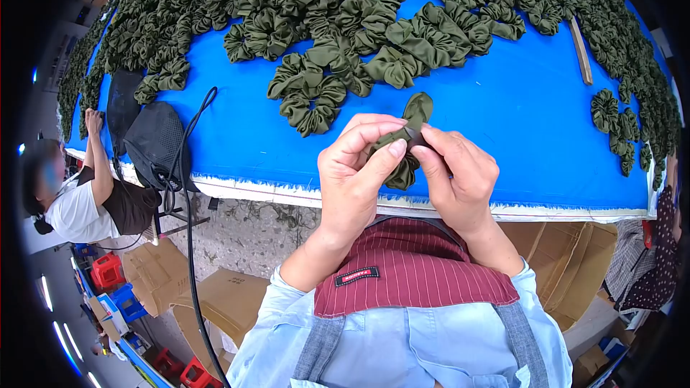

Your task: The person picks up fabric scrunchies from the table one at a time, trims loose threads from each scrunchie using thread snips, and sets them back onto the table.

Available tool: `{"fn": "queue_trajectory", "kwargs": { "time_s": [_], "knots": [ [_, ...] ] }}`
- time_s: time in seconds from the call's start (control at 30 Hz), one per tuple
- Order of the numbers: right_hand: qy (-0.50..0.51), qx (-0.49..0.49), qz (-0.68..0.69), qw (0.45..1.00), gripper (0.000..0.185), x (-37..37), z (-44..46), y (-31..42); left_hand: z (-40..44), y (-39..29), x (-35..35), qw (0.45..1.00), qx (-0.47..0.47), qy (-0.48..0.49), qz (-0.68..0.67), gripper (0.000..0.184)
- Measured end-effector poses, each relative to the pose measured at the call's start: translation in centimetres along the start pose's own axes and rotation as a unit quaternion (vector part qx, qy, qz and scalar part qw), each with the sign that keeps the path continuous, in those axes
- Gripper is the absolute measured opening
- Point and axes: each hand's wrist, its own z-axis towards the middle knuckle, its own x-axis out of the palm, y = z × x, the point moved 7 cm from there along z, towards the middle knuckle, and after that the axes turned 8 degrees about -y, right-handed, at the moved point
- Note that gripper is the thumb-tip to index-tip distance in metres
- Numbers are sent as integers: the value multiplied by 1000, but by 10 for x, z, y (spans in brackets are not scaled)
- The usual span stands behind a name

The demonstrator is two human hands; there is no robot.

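Observation:
Over the near edge of the blue table, both of my hands hold one dark green scrunchie point(404, 172). My left hand point(363, 165) pinches its gathered fabric between thumb and fingers from the left. From the right, my right hand point(456, 172) pinches the same scrunchie close to the left fingertips. A loop of its fabric sticks up above the fingers. Something small and dark shows between the fingertips, too hidden to name. Beyond my hands lies a large pile of matching green scrunchies point(313, 14).
The blue table cover point(503, 129) has a frayed near edge. A wooden strip point(579, 50) divides the scrunchies at the right. A black mesh bag point(157, 145) and a black cable point(188, 244) are at the left, near a seated person point(86, 205). Cardboard boxes point(223, 302) stand below.

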Motion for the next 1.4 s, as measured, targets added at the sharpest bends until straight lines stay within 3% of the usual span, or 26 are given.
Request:
{"fn": "queue_trajectory", "kwargs": {
  "time_s": [0.13,0.17,0.3,0.47,0.57,0.63,0.83,0.97,1.0,1.07,1.13,1.3,1.4],
  "knots": [
    [-17,229,92,969,20,-7,-5,-25,-1,5,3,999,-21,-1,-33,20],
    [-17,229,92,969,20,-7,-5,-23,-1,6,4,999,-21,-1,-34,20],
    [-62,358,258,895,19,3,-13,-27,-3,-3,5,988,82,-41,122,22],
    [-32,381,260,887,17,10,-14,-33,-17,-2,15,968,137,37,208,27],
    [-7,409,295,864,15,4,-10,-41,-6,-9,-5,964,128,22,231,29],
    [21,435,329,838,14,0,-9,-45,7,-16,-24,974,106,-101,173,28],
    [54,432,313,844,13,-4,-4,-47,18,-12,1,984,76,40,154,23],
    [60,412,295,860,17,-4,0,-51,11,13,-5,989,-106,77,68,20],
    [61,412,295,860,17,-2,-1,-53,9,13,-4,989,-106,77,68,20],
    [27,270,149,951,21,-7,8,-50,6,16,-2,990,-138,37,-1,18],
    [-11,112,-4,994,26,-9,15,-36,5,20,-1,984,-167,-2,-69,17],
    [-5,127,42,991,31,-15,9,-11,6,18,-4,988,-123,-57,-74,16],
    [23,122,32,992,30,-9,7,-12,3,18,-2,987,-126,-40,-92,16]
  ]
}}
